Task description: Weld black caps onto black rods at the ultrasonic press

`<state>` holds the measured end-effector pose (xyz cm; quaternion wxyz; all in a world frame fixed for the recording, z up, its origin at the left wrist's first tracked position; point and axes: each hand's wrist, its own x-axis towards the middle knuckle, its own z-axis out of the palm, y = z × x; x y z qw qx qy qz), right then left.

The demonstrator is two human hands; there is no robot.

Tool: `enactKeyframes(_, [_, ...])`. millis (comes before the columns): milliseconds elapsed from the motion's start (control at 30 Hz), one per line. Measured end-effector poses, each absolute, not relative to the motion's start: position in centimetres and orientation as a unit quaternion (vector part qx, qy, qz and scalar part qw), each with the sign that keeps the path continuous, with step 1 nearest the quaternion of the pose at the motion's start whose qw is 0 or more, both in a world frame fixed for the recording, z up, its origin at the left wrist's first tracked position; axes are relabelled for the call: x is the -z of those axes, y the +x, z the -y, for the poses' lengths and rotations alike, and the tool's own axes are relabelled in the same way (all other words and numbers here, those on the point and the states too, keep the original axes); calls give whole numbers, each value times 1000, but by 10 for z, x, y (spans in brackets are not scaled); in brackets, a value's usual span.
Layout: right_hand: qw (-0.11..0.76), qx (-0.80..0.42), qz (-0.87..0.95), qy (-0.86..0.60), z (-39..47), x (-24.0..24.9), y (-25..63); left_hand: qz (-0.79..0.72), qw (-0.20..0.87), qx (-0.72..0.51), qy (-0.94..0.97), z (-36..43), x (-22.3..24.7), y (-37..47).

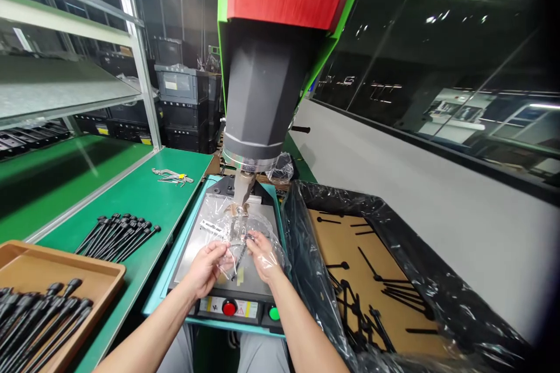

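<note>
Both my hands work under the press head, over the metal base plate (196, 245). My right hand (265, 259) pinches the upper end of a thin black rod (240, 257), which slants down toward me. The fingers of my left hand (207, 268) are curled and pinched just left of the rod; what they hold is hard to make out. Clear plastic film (262, 224) lies around the fixture and my fingers, blurring details. Directly above is the metal press tool (243, 187), its tip close to the fixture (238, 211).
A red button (229, 308) and a green button (274, 313) face me. Black round-headed rods (120, 237) lie on the green table (175, 157) beside pliers (172, 176). More fill a brown tray (114, 268). At right, a plastic-lined box (306, 268) holds scattered rods.
</note>
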<state>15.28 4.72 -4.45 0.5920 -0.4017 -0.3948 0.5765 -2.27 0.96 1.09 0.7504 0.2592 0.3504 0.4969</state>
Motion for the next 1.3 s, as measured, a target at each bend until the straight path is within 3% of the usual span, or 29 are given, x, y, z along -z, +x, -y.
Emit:
enactKeyframes(133, [626, -450, 478, -422, -71, 24, 145, -335, 760, -494, 259, -12, -14, -18])
enactKeyframes(300, [605, -265, 565, -494, -84, 4, 138, -320, 765, -493, 263, -15, -17, -10])
enactKeyframes(400, [592, -224, 571, -523, -88, -5, 134, -318, 763, -494, 268, -17, -18, -7])
enactKeyframes(867, [554, -295, 539, -561, -121, -5, 136, -303, 769, -491, 276, -25, -22, -1])
enactKeyframes(1300, [541, -313, 625, -468, -124, -19, 142, -331, 766, -483, 265, -28, -18, -1])
